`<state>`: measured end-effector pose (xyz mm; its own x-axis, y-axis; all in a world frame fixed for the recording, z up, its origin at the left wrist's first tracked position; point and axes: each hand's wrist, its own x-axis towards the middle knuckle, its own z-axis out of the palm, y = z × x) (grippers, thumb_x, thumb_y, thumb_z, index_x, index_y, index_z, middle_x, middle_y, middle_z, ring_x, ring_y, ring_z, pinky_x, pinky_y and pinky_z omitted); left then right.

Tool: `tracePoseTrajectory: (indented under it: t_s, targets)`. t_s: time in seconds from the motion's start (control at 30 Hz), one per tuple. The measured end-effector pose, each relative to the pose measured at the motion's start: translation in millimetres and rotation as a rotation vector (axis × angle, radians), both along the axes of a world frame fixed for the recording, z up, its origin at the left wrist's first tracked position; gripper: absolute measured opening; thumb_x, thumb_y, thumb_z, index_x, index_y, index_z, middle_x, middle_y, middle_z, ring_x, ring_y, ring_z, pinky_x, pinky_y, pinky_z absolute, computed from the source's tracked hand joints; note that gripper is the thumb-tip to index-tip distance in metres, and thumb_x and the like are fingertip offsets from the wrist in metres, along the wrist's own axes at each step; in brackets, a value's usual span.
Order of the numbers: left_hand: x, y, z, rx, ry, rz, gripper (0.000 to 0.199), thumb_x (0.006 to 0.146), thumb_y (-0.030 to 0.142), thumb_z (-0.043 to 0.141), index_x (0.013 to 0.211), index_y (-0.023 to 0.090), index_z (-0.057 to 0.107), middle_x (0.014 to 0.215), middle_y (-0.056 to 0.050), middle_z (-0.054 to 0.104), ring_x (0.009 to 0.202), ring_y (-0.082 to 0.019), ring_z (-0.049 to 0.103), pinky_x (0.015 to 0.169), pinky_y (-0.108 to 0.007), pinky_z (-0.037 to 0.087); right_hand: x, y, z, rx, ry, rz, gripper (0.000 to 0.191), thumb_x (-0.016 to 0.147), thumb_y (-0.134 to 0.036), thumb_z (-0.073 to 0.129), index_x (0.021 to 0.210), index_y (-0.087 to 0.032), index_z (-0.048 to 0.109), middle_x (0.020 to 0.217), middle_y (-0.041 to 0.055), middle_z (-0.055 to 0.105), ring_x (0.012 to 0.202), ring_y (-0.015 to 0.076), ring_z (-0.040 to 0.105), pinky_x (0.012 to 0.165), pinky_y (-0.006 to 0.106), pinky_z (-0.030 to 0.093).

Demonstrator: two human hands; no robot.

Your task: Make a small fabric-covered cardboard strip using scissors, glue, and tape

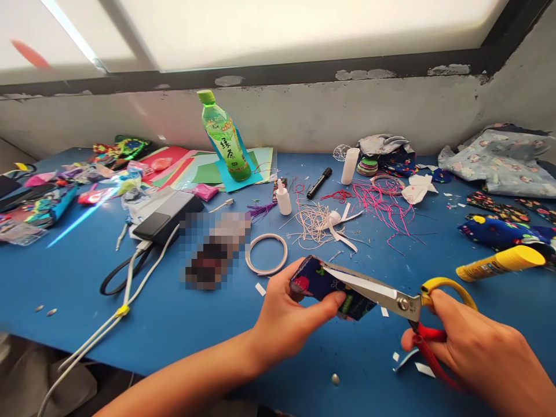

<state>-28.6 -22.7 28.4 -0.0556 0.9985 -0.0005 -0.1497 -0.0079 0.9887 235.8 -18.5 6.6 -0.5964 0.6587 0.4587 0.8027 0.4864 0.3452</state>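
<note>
Tabletop point(160, 324), patterned cloth point(313, 285), steel scissors point(402, 303)

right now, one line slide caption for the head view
Right hand holds scissors against a dark patterned fabric piece in the left hand, above a blue table.

Bright window point(313, 26), dark chipped frame point(286, 74); grey wall point(304, 113) behind blue table point(174, 318).

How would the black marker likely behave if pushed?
Lying on its side, the black marker would probably roll on its round-looking barrel. Its slimness suggests little weight, and its straight, hard-looking casing suggests it would stay stiff.
</note>
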Motion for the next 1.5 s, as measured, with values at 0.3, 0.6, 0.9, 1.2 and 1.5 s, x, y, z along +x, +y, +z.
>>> tracePoseTrajectory:
  t_s: [0.3, 0.6, 0.9, 1.2, 1.5]
  targets:
    - [3, 0, -1.0, -0.035, 0.04, -0.019, 0.017, 0.067, 0.021, 0.08, 0.079, 0.016, 0.068, 0.072, -0.003, 0.074, 0.063, -0.015, 0.068, 0.06, -0.022, 0.058, -11, -6, 0.8, -0.004, -0.023, -0.055, 0.053, 0.098, -0.062, 0.022, 0.083, -0.02, 0.051, 0.056, 0.0007, 0.055, 0.044, 0.0173, 0.056, 0.041, 0.029, 0.032]
    - [5, 0, 1.1, -0.071, 0.003, -0.076, 0.019, 0.069, 0.022, 0.079, 0.084, 0.016, 0.068, 0.076, -0.002, 0.075, 0.067, -0.016, 0.07, 0.064, -0.023, 0.059, -10, -2, -6.5, -0.025, -0.01, -0.046, 0.058, 0.094, -0.071, 0.023, 0.085, -0.02, 0.05, 0.057, 0.0, 0.057, 0.042, 0.0154, 0.057, 0.038, 0.027, 0.034]
    - [7, -3, 0.0, -0.13, 0.009, -0.046, 0.023, 0.067, 0.024, 0.08, 0.084, 0.015, 0.069, 0.075, -0.001, 0.074, 0.067, -0.014, 0.066, 0.063, -0.022, 0.058, -15, -4, -1.6, -0.024, -0.037, -0.075, 0.055, 0.099, -0.063, 0.017, 0.089, -0.02, 0.049, 0.056, -0.0008, 0.058, 0.041, 0.0154, 0.057, 0.038, 0.028, 0.034]
    - [6, -1, -2.9, -0.07, -0.003, -0.095, 0.018, 0.072, 0.024, 0.078, 0.086, 0.017, 0.069, 0.081, -0.002, 0.076, 0.072, -0.015, 0.069, 0.069, -0.022, 0.058, -7, -4, -2.7, -0.099, 0.033, -0.15, 0.062, 0.093, -0.072, 0.015, 0.094, -0.02, 0.048, 0.06, 0.0026, 0.06, 0.044, 0.0222, 0.063, 0.037, 0.031, 0.043]
    - [6, 0, -3.8, -0.091, -0.034, -0.086, 0.019, 0.072, 0.025, 0.078, 0.085, 0.017, 0.067, 0.079, -0.001, 0.074, 0.072, -0.014, 0.067, 0.067, -0.022, 0.056, 8, 1, -4.7, -0.183, 0.035, -0.065, 0.054, 0.093, -0.071, 0.026, 0.097, -0.021, 0.045, 0.063, 0.0012, 0.061, 0.043, 0.0222, 0.064, 0.034, 0.03, 0.044]
